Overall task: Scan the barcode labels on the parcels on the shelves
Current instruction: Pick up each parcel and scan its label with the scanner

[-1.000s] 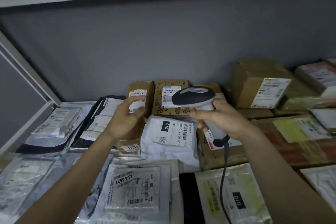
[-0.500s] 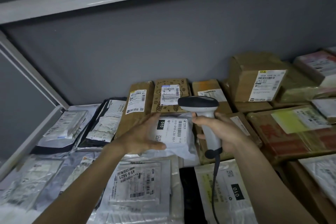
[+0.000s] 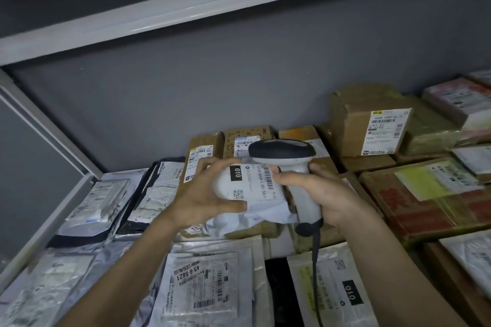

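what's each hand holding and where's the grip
Left hand grips the white poly parcel by its left end. Right hand holds the barcode scanner by its handle.

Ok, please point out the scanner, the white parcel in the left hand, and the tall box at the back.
scanner (image 3: 285, 150): head view, on its dark top.
white parcel (image 3: 252, 184): head view, on its label.
tall box (image 3: 356, 125): head view, on its brown front face.
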